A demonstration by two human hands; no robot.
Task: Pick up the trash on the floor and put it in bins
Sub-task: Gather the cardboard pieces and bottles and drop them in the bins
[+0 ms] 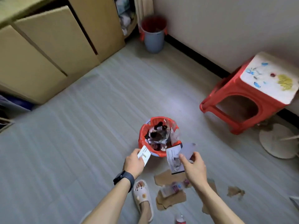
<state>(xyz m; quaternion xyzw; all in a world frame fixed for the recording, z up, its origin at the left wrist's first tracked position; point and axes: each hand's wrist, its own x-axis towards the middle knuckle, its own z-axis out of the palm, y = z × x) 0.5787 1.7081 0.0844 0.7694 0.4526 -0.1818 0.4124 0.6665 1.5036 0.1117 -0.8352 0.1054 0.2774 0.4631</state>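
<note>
A small bin with a red bag liner [159, 136] stands on the floor just ahead of me, packed with scraps. My left hand [134, 162] grips a white card [144, 154] at the bin's near left rim. My right hand [193, 166] pinches a printed white sheet [174, 156] and a pale translucent piece [188, 150] at the near right rim. Behind my hands, torn cardboard pieces [171, 199] and a clear plastic wrapper [174, 188] lie on the floor. A brown scrap [235, 192] lies to the right, and a bottle [180, 219] shows at the bottom edge.
A second blue bin with a red liner [153, 34] stands in the far corner. Cardboard boxes [53, 46] line the left. A red plastic stool [247, 101] stands by the right wall, a round fan base [278, 140] beside it. My slippered foot [143, 196] is below.
</note>
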